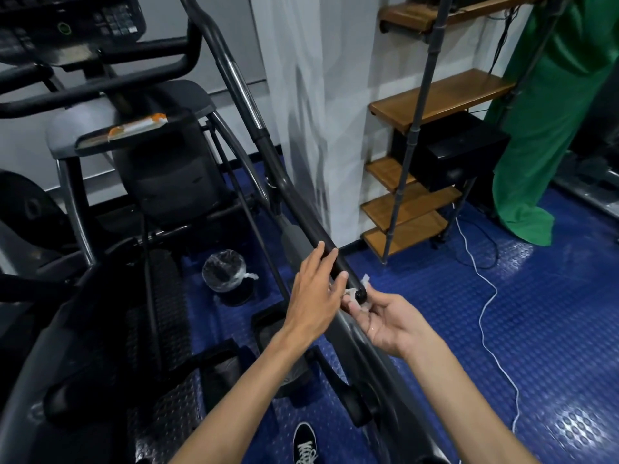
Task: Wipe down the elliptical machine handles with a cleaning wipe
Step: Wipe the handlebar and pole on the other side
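One handle (301,209), one wipe (360,298) at its end cap. Right grip (390,324) pinches wipe under cap; left grip (313,293) spread flat on handle just above. One lined bin (223,271) left, one white cable (482,296) right.

Matt black handle (311,229), wooden shelves (438,98)

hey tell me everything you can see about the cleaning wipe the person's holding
The cleaning wipe is a small, thin, white, translucent sheet, crumpled and damp-looking. It is wrapped around the rounded black end of the elliptical handle, with one corner sticking up to the right of the bar and more bunched beneath the tip. The right hand holds it from below, palm up, its fingers curled around it. The left hand rests with straight fingers on the handle just above it. Much of the wipe is hidden by fingers.
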